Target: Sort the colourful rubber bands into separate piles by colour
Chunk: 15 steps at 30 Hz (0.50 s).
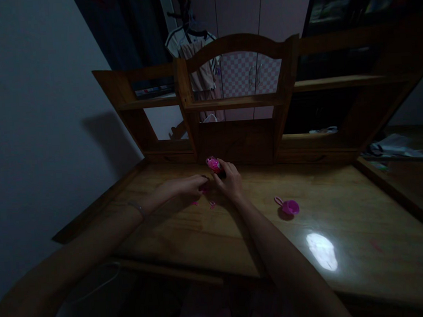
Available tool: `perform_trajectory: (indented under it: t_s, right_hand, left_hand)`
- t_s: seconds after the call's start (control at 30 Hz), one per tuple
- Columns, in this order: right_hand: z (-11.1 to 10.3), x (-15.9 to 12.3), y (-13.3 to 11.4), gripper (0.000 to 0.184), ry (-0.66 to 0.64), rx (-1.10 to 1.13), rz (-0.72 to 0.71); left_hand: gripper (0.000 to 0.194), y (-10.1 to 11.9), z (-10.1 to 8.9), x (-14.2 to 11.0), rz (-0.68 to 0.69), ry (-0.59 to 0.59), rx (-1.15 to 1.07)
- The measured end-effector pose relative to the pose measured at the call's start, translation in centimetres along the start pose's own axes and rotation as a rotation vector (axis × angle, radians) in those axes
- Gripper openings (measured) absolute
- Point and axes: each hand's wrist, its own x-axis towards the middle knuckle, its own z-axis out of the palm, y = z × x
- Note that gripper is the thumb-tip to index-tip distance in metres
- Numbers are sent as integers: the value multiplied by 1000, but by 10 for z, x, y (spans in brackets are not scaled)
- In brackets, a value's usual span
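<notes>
While a glossy bright-pink object of rounded shape [213,164] is held up near the back of the light-brown wooden worktop [329,181], it is pinched between the thumb and bent fingers of the right hand [231,179]. The left hand [191,185] is placed just beside it, with its fingers curled downward over small, thin pink pieces [212,204] that are scattered on the worktop. Whether anything is gripped by the left hand cannot be told, since its fingertips are turned away and lost in shadow.

The lower part of the glossy object is covered by the right hand, and its exact form is hard to make out in the dim light. Some of the small pieces are partly hidden under the left hand, and both forearms are cut off by the lower edge of the view. Near the right front, a faint pink patch [376,245] is too blurred to be identified.

To the right of the right forearm, well apart from the hands, a small magenta cup with a looped handle [290,207] is seen. The worktop is bounded at the back by a brown wooden shelf unit [236,140] and on the right by a raised wooden strip [399,200]
</notes>
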Motion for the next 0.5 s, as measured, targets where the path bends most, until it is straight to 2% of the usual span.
perform_trajectory:
  t_s: [0.23,0.5]
  right_hand:
    - [0,0,0,48,-4,18,-1]
    - [0,-1,0,48,-9,15,-1]
  left_hand:
    - [23,7,-8,-3,-27,-54,-48]
    - [23,0,-11,-8,-3,-70,-163]
